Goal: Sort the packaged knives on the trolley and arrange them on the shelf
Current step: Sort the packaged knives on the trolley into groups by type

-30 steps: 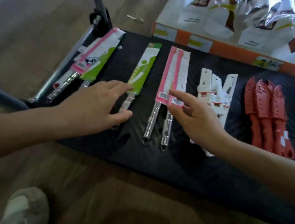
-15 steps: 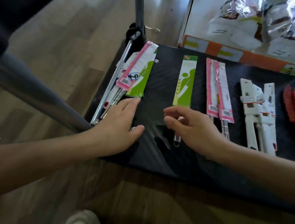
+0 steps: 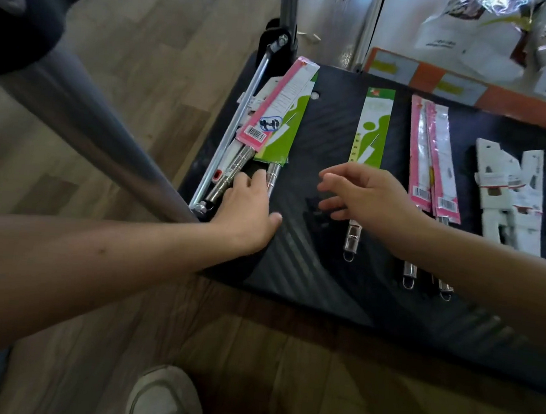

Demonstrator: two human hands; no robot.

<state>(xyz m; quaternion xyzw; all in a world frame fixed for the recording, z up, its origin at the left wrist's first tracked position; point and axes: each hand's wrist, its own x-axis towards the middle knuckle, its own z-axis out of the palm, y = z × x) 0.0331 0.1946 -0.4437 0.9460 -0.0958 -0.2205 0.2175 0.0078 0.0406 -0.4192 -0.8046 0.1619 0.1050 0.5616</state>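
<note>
The mixed pile [image 3: 272, 121] sits at the left edge of the trolley deck [image 3: 308, 275], and that's your job right now, by my read: split it by colour. A pink-card knife [image 3: 281, 103] lies on top of a green-card knife [image 3: 287, 136], with white packaging peeking out underneath.

Your left hand [image 3: 245, 211] is flat and spread. Its fingertips [image 3: 257, 179] touch the steel handles and the thumb is out on the deck, so nothing is pinched yet. Your right hand [image 3: 367, 198] hovers loosely curled and empty above the handle of the lone green knife [image 3: 372, 126].

To do it well, pin the lower pack with the flat fingers, then draw the top one off by its handle, not by the card.

Every knife runs lengthwise away from you, with the sleeved blade far and the handle near. The pile leans, its tops tipped right; the lone green one lies nearly straight.

Further right are the pink pair [image 3: 432, 160], then the white packs [image 3: 508, 192], all well apart. The trolley's push bar [image 3: 86, 113] crosses on your left.
</note>
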